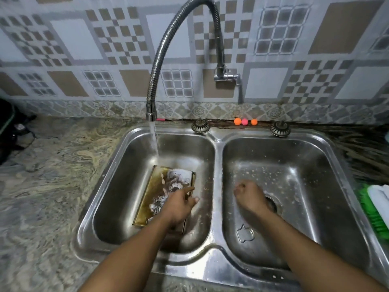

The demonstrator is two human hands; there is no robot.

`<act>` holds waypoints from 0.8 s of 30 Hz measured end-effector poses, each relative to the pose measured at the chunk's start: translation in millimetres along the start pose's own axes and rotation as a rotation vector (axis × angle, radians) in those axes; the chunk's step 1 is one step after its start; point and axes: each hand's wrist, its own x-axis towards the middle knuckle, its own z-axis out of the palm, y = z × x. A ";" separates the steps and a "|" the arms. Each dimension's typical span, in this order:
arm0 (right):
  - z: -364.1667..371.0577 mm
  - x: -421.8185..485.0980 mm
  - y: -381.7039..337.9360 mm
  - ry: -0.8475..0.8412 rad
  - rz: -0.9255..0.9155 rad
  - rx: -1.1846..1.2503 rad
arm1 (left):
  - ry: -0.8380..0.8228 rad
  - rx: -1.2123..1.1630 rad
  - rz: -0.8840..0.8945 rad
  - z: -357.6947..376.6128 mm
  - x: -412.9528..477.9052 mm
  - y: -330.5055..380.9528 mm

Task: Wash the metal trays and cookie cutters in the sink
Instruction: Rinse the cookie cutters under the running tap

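Lying in sink (217, 157): one tray (147, 199), one cutter (245, 232).

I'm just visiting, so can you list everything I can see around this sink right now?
faucet: one, silver, on the wall, running into the left basin
sink: one, steel, two basins
tray: one, brownish metal, soapy, left basin
cookie cutter: one, metal, right basin
strainer plugs: two, metal, back rim
small balls: three, two orange and one pink, behind the sink
brush: one, green, right edge
left hand: one, resting on the tray
right hand: one, fingers curled, right basin
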 end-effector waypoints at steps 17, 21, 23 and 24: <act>209.2 -37.1 -99.7 -0.398 -0.462 -0.669 | -0.106 0.025 -0.169 -71.6 -8.6 -168.6; 205.2 -33.3 -100.7 -0.367 -0.516 -0.732 | -0.166 0.121 -0.111 -67.5 -4.2 -164.1; 203.6 -34.7 -100.8 -0.386 -0.495 -0.694 | -0.201 0.135 -0.089 -64.8 -3.5 -159.2; 200.2 -35.7 -102.1 -0.398 -0.478 -0.655 | -0.206 0.139 -0.079 -63.8 -2.6 -156.2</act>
